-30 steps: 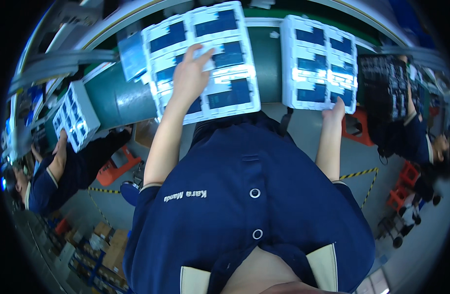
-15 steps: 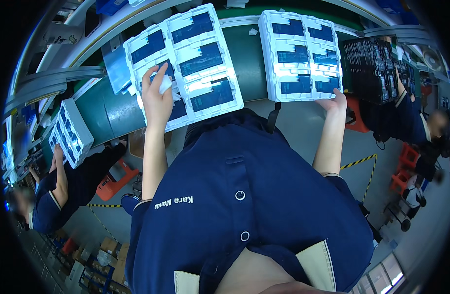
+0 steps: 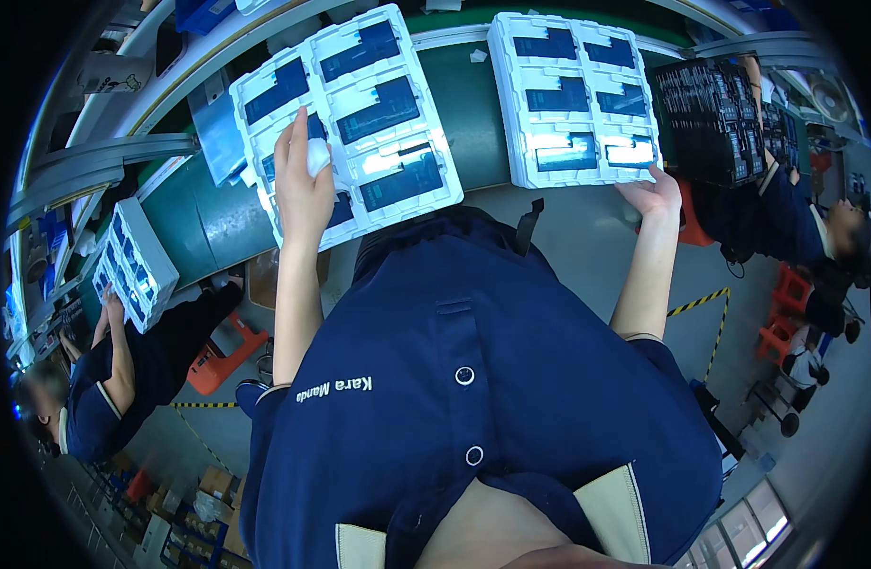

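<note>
A white moulded tray (image 3: 333,85) lies on the bench in front of me to the left, with dark flat battery-like pieces (image 3: 377,111) in its compartments. Over its lower left part is my left hand (image 3: 303,180), fingers stretched upward and a white wad (image 3: 318,156) pinched by the thumb; it covers some compartments. To the right stands a second white tray (image 3: 580,142), apparently on a stack, holding similar dark pieces (image 3: 557,100). My right hand (image 3: 654,194) grips its near right corner, thumb at the rim and the other fingers partly hidden underneath.
A tall stack of black trays (image 3: 709,123) stands right of the white ones. Green bench surface (image 3: 478,128) shows between the two white trays. Co-workers sit at both sides, the left one touching another white tray (image 3: 141,261). A metal rail (image 3: 103,156) crosses at left.
My left hand's fingers have straightened and drawn together over the left tray, wad still held. My right hand stays at its tray corner. The whole view has shifted slightly.
</note>
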{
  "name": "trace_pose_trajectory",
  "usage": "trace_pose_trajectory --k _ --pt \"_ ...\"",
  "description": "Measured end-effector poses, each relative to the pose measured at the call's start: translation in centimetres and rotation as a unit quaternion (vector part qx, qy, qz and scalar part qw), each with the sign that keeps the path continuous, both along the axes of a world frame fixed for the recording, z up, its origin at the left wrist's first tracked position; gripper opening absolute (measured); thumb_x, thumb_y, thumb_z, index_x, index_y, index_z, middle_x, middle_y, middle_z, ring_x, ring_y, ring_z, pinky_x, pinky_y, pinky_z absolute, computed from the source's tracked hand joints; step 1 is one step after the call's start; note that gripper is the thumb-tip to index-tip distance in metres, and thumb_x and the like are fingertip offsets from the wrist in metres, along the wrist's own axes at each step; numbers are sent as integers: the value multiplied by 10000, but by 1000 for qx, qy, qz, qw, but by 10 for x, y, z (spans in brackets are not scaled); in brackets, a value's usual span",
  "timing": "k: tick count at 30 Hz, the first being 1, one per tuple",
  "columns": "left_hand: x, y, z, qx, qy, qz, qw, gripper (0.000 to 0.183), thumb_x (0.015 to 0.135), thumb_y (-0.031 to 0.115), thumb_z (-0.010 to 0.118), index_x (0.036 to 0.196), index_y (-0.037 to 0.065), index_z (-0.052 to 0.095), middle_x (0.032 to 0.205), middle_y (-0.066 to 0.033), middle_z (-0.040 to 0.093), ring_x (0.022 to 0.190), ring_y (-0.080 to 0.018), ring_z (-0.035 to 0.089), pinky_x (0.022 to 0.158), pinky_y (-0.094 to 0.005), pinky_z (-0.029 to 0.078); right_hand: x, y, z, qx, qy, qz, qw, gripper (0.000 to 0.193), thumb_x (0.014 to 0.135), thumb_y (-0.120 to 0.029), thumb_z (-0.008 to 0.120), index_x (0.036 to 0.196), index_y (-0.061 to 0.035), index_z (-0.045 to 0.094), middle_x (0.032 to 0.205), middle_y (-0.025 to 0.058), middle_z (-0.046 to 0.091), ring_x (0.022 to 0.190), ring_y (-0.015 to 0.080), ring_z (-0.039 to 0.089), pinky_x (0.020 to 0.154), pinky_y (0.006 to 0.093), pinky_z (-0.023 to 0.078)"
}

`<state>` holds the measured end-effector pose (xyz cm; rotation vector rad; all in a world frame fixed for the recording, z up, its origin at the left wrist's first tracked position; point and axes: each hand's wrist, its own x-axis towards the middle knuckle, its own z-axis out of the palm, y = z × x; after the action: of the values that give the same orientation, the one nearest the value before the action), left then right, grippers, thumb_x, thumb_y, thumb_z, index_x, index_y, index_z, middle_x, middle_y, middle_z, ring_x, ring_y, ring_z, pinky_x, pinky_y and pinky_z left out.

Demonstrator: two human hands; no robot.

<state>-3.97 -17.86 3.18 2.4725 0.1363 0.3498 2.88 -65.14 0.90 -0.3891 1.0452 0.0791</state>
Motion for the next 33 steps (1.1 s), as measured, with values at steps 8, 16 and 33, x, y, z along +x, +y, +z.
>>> trace_pose_trajectory --k 8,16,33 --pt "6 -3 5 4 -25 -9 1000 599 882 64 566 1445 94 364 1353 -215 444 1229 -386 478 1001 -407 415 2 -17 -11 -56 62 57 995 481 1010 -214 325 1433 9 278 1534 199 233 1455 315 119 1151 515 -46" --pt "-1 3 6 -21 -40 0 999 590 834 14 567 1402 66 413 1314 -214 481 1221 -381 481 1008 -401 405 -21 -5 -44 -105 5 -15 994 417 886 -100 598 1262 -7 445 1360 157 448 1258 300 460 1077 465 344" --pt "-26 65 6 -58 -32 37 997 426 869 79 585 1290 59 522 1253 -196 541 1158 -383 532 965 -397 435 -19 -29 -35 61 -343 142 927 376 866 24 509 1242 2 506 1229 180 592 1105 333 609 875 483 561"
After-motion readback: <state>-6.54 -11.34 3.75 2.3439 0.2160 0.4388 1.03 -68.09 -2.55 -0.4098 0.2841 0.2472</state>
